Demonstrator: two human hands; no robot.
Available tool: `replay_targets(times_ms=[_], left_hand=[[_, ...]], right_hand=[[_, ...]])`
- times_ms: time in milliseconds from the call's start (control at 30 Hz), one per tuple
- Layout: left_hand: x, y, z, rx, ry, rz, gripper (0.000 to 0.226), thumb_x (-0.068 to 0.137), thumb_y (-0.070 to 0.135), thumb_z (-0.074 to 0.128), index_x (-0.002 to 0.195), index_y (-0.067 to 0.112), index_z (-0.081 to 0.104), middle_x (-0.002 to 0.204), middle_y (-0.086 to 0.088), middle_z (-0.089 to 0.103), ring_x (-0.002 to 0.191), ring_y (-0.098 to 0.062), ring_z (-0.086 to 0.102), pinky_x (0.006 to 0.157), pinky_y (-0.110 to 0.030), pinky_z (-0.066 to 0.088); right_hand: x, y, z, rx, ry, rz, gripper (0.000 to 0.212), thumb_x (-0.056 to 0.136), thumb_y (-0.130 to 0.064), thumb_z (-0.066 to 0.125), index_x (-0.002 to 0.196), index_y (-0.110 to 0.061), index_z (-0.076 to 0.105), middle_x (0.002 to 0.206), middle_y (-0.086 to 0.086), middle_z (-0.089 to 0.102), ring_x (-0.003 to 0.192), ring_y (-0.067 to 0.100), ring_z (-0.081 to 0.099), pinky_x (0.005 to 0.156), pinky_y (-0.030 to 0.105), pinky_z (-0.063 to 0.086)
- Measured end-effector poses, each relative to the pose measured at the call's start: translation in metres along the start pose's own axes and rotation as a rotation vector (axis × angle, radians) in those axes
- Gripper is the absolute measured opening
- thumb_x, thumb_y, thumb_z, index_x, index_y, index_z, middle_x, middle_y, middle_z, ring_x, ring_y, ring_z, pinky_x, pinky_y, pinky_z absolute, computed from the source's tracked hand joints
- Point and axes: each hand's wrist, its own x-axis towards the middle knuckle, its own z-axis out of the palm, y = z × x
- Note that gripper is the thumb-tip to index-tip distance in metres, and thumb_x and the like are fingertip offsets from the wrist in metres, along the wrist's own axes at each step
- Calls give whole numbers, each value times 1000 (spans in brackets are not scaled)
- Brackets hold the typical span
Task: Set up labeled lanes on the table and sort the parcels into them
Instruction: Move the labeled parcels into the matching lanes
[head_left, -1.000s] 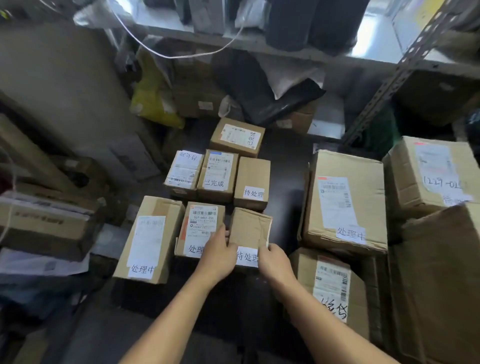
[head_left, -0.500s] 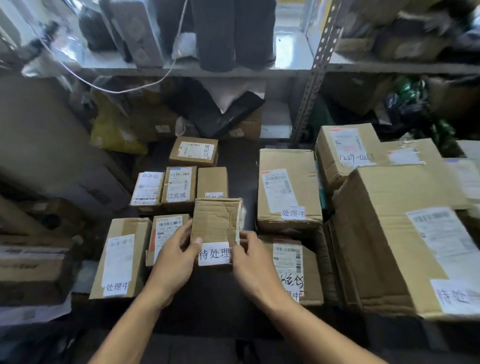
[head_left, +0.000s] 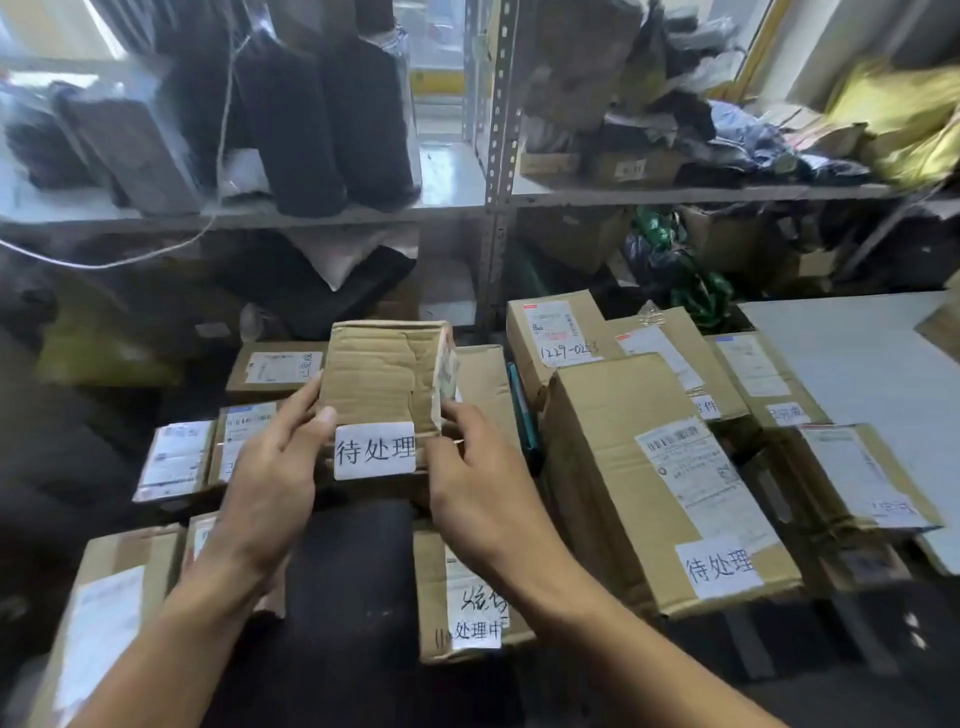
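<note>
My left grip (head_left: 270, 467) and right grip (head_left: 467, 483) pinch the small box (head_left: 382, 379) by its sides; its underside is hidden from me.

metal shelf upright (head_left: 501, 156), black bags on shelf (head_left: 306, 130), white cord (head_left: 104, 266), yellow bag (head_left: 893, 117)

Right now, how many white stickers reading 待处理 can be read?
2. One on the small worn cardboard box gripped by the left hand and right hand; one on the large brown cardboard box at the right. Others may be hidden or blurred.
</note>
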Motion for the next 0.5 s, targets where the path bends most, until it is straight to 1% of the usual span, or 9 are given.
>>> replay_targets(times_ms=[67,133,167,233,300,367,400,467,500], left_hand=[[14,20,17,-19,-61,63,38,103,18,36,131,32,57,110,4,73,100,-10,68,81,-28,49],[27,40,36,-18,-111,106,41,103,11,34,135,28,54,113,4,72,105,-10,67,83,-23,53],[33,47,45,-17,-125,124,42,102,10,35,137,28,52,115,4,72,107,-10,67,86,-24,53],[45,58,64,-13,-149,146,42,102,10,37,137,28,52,116,3,71,109,-12,67,90,-31,52],[55,65,83,-13,-175,154,39,102,10,38,131,31,55,114,1,72,106,-14,68,86,-30,53],[64,69,102,-10,-198,158,38,103,10,39,130,30,56,113,1,72,104,-13,68,83,-26,55],[70,70,111,0,-212,162,38,103,11,40,133,28,55,114,1,71,105,-13,68,85,-27,55],[81,70,131,25,-230,161,39,102,14,42,136,29,54,115,3,71,106,-14,68,90,-34,55],[87,69,140,30,-225,155,39,102,15,43,133,34,55,114,5,71,106,-14,68,92,-37,54]], right_hand=[[10,-20,-29,-44,37,-44,22,95,-26,43,109,-31,59,112,-8,66,105,11,59,93,33,49],[24,-34,-58,-93,77,-63,22,95,-26,42,103,-24,62,105,-7,69,99,13,61,89,36,51],[32,-39,-71,-116,96,-66,27,92,-30,40,101,-21,64,103,-6,70,98,15,62,89,40,52],[48,-44,-94,-159,125,-61,35,84,-35,38,97,-19,66,102,-1,71,99,20,64,89,47,53],[62,-43,-116,-186,160,-57,39,77,-36,38,91,-11,65,97,3,73,96,26,66,88,53,53],[76,-39,-136,-165,182,-52,42,73,-34,38,91,-9,67,92,5,74,93,30,66,86,56,54],[83,-35,-146,-150,184,-50,42,73,-31,38,91,-7,67,91,7,74,93,33,67,85,57,54],[97,-26,-165,-128,181,-44,43,73,-27,37,92,-4,68,92,11,74,95,37,66,84,61,53],[104,-21,-174,-122,174,-33,42,74,-25,37,92,-5,69,93,12,74,94,36,67,83,62,53]])
